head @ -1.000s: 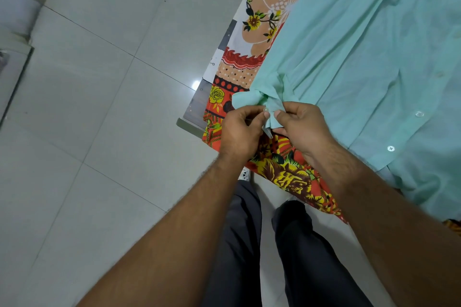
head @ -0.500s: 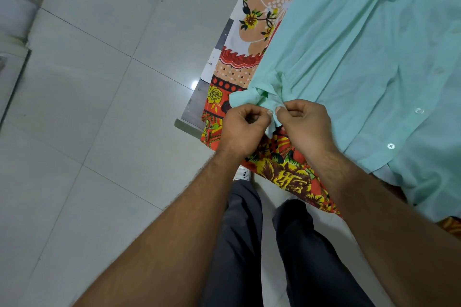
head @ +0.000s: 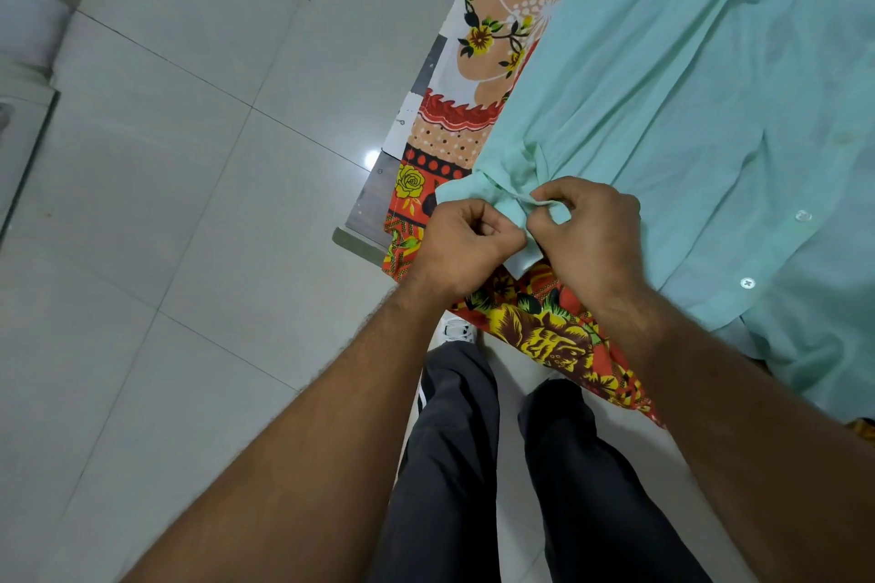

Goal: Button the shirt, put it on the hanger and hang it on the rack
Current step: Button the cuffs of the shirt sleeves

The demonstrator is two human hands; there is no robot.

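A mint-green shirt (head: 686, 76) lies spread on a table covered with a floral cloth (head: 549, 331). Its sleeve cuff (head: 509, 208) hangs near the table's front corner. My left hand (head: 466, 246) and my right hand (head: 589, 232) meet at the cuff, both pinching its fabric between thumb and fingers. Two white buttons (head: 747, 283) show on the shirt's front placket to the right. No hanger or rack is in view.
A grey tiled floor (head: 213, 204) fills the left side. The table's bare corner (head: 367, 208) juts out beside the cloth. My dark trousers (head: 473, 464) and a white shoe (head: 457, 329) are below, close to the table edge.
Both hands have stayed on the cuff, with the fingers shifting a little as they work the fabric; my right hand has risen slightly over the cuff. The shirt has not moved.
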